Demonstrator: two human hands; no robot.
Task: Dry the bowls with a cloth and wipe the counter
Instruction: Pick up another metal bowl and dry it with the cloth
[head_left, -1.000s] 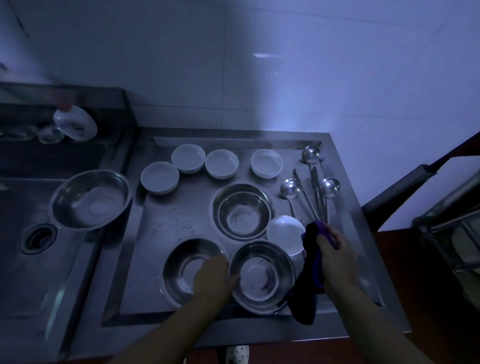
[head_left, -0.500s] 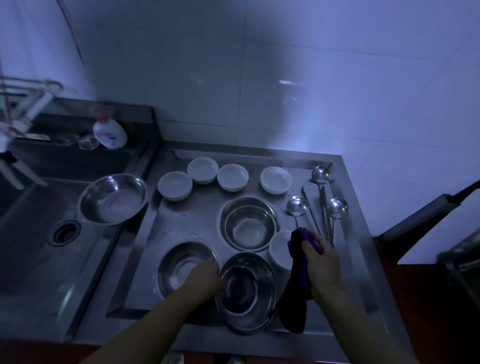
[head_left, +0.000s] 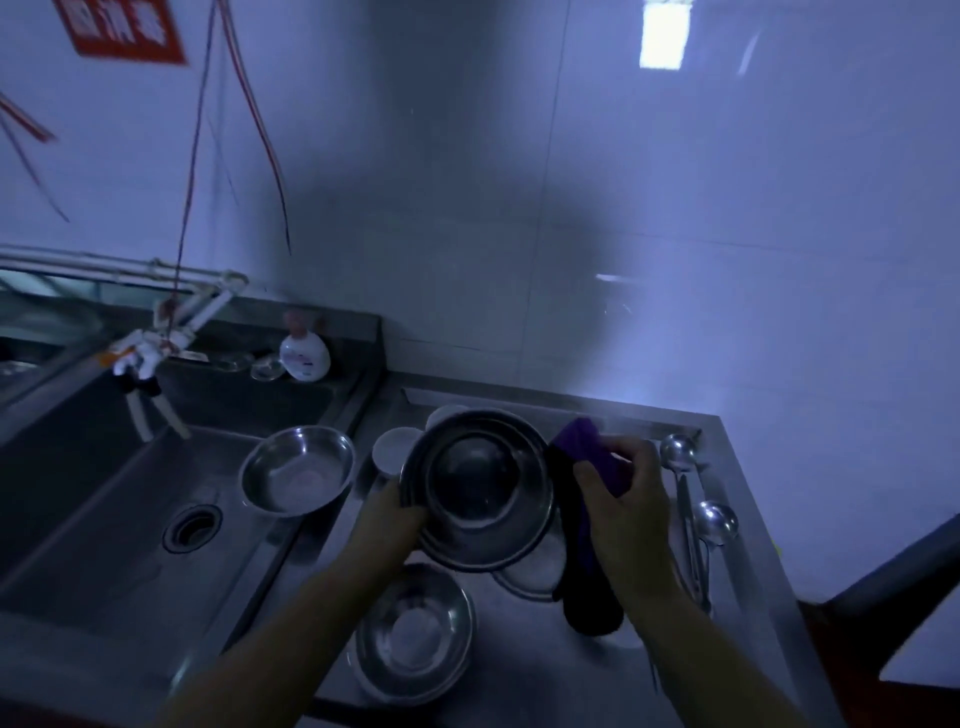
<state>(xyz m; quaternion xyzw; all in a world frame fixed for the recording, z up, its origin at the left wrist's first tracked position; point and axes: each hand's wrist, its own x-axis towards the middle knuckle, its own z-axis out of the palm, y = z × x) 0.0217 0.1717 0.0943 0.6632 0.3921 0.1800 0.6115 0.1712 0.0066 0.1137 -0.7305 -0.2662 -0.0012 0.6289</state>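
Held bowl: I see a steel bowl (head_left: 480, 486) lifted above the worktop (head_left: 613, 670) and tilted so its dark, shiny inside faces me.
Left hand: my left hand (head_left: 387, 514) grips the bowl's left rim, fingers curled behind it.
Right hand: my right hand (head_left: 623, 504) has its fingers closed round a purple cloth (head_left: 587, 499), just right of the bowl.
Cloth: the top bunches above my knuckles, touching the bowl's right rim; a long dark tail hangs down toward the worktop.
Other steel bowls: 1 near bowl (head_left: 413, 636) sits upright on the worktop below my left wrist; 1 sink bowl (head_left: 297, 470) sits at the left, in the sink (head_left: 78, 509); part of another shows under the held bowl.
White bowls: 1 small white bowl (head_left: 389, 449) peeks out at the far left of the held bowl; others are hidden.
Ladles: 2 ladles (head_left: 717, 522) lie along the right edge of the worktop.
Far left: a white bottle (head_left: 305, 356) stands on the ledge behind the sink.
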